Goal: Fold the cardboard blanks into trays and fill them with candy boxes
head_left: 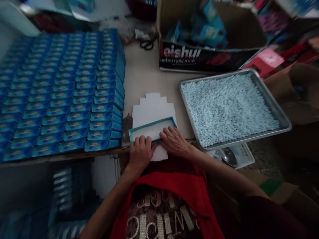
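Note:
A shallow cardboard box (152, 128) with a white inside and blue-green rim lies open at the table's front edge, slightly tilted. My left hand (141, 149) grips its near wall on the left, fingers curled over the rim. Farther right, my right hand (173, 140) holds the near wall and right corner the same way. My thumbs are mostly hidden below the wall. Flat white box blanks (153, 108) with notched edges lie beneath and behind the box. A white flap (159, 153) hangs below, between my hands.
Rows of stacked blue boxes (74, 89) fill the table's left. A metal tray (239, 146) of small pale-blue pieces sits at right, overhanging the edge. Behind are a black carton (179, 61) with blue packages and scissors (147, 44). A metal scoop (228, 156) lies under the tray.

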{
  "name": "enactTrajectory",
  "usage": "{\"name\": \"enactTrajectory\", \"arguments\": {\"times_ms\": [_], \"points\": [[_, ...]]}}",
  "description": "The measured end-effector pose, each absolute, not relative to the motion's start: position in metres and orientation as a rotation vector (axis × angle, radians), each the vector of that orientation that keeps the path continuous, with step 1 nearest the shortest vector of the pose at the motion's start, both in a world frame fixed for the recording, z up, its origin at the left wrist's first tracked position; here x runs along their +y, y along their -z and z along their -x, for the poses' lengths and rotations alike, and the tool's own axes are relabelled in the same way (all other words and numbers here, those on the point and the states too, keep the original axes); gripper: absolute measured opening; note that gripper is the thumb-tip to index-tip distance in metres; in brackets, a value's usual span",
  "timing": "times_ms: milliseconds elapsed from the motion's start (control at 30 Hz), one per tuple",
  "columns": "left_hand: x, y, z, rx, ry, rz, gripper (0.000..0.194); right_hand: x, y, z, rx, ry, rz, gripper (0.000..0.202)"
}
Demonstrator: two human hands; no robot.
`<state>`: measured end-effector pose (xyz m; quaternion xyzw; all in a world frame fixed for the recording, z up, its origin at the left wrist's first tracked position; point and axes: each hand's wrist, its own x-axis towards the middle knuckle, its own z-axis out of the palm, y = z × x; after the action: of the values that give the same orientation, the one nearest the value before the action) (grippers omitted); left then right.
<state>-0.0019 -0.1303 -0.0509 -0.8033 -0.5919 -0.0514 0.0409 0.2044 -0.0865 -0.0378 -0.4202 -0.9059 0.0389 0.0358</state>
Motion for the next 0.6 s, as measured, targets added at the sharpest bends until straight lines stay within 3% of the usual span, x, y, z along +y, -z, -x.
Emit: {"name": "enactTrajectory", "arguments": {"times_ms": [200, 300, 400, 467, 533, 600], "points": [[-0.119, 0.051, 0.009, -1.765, 0.139, 2.533, 0.036, -0.084, 0.035, -0.201, -2.813, -0.194, 1.333, 0.03], [-0.118, 0.039, 0.016, -1.725, 0.47, 2.547, 0.035, -0.078, 0.019, -0.213, -2.885, -0.21, 1.175, 0.017], [-0.091, 0.024, 0.022, -1.525, 1.057, 2.365, 0.053, -0.053, -0.021, -0.252, -2.818, -0.029, 1.02, 0.014], [-0.051, 0.02, 0.022, -1.524, 1.293, 2.165, 0.056, -0.017, -0.059, -0.293, -2.618, 0.225, 1.143, 0.022], [0.002, 0.022, 0.018, -1.699, 1.293, 2.131, 0.055, 0.033, -0.102, -0.335, -2.396, 0.407, 1.33, 0.031], [0.054, 0.027, 0.011, -1.942, 1.016, 2.331, 0.069, 0.088, -0.139, -0.366, -2.241, 0.565, 1.513, 0.047]]}}
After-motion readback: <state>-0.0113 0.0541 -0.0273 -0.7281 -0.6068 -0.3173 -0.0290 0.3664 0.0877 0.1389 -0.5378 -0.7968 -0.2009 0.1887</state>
